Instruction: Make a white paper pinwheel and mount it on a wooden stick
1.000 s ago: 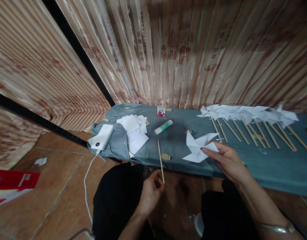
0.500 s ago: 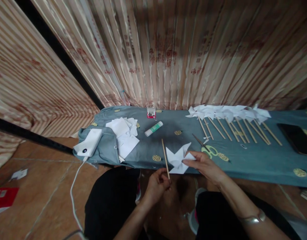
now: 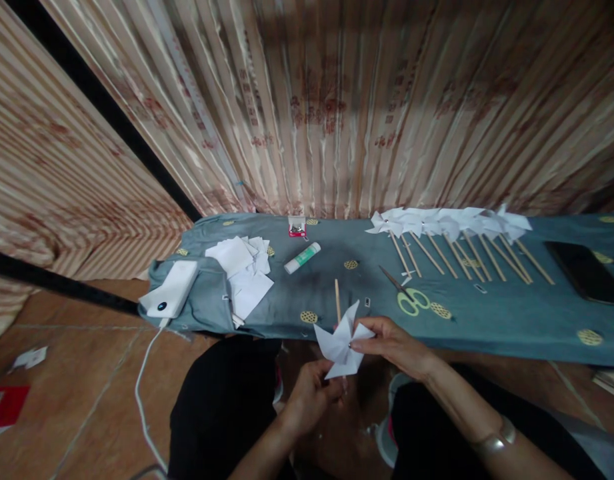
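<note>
Between my hands, in front of the table's near edge, is a white paper pinwheel. My right hand is closed on it, thumb and fingers near its centre, where a small pin head seems to show. My left hand is closed around the lower end of a thin wooden stick. The stick's top rises behind the pinwheel, and its middle is hidden by the paper. Whether pinwheel and stick are joined I cannot tell. Green-handled scissors lie on the cloth beyond my right hand.
On the cloth-covered table lie white paper sheets, a glue stick and a small red box of pins. Several pinwheels on sticks are lined up at the back right, beside a black phone. A white corded device sits at left.
My right hand has brought the pinwheel left and down, in front of the stick. My left hand has dropped slightly, still holding the stick, which now stands more upright. The view has shifted a little.
</note>
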Motion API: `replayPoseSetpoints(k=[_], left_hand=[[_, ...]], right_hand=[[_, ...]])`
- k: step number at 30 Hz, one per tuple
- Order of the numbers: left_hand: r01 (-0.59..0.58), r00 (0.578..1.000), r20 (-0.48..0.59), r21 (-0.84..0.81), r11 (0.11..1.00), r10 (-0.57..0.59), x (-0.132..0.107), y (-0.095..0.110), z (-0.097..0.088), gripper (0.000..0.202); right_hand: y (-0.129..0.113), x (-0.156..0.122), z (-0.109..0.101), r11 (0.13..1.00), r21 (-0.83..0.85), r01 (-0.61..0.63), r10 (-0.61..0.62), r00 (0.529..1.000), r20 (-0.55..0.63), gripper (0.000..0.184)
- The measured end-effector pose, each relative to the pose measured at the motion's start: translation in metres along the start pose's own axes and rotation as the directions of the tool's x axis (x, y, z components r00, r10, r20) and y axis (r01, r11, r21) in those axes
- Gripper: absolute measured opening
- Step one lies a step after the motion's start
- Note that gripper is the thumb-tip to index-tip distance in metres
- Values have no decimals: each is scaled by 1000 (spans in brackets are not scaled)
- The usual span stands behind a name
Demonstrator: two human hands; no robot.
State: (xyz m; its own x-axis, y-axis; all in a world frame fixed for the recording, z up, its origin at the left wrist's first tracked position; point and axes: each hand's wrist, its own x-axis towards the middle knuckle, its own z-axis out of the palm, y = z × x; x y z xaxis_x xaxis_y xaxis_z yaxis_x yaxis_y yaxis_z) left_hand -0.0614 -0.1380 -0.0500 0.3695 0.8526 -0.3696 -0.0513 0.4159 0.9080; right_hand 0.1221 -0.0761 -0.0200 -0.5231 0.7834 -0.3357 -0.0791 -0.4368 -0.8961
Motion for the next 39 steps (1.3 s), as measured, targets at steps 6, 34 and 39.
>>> replayPoseSetpoints(k=[6,34,39], left_hand=[[37,999,18,-38,999,-36,0,6,-8,31],[-74,994,58,-241,968,90,106,75,8,42],[-97,980,159,-143,985,119,97,78,6,32]], right_hand=[[-6,-4,1,999,-26,33,-34,999,-24,30],[-49,-45,-24,844,-510,169,-342,901,-267,20],[-43,-36,-12,686,-690,231,-518,821,-241,13]])
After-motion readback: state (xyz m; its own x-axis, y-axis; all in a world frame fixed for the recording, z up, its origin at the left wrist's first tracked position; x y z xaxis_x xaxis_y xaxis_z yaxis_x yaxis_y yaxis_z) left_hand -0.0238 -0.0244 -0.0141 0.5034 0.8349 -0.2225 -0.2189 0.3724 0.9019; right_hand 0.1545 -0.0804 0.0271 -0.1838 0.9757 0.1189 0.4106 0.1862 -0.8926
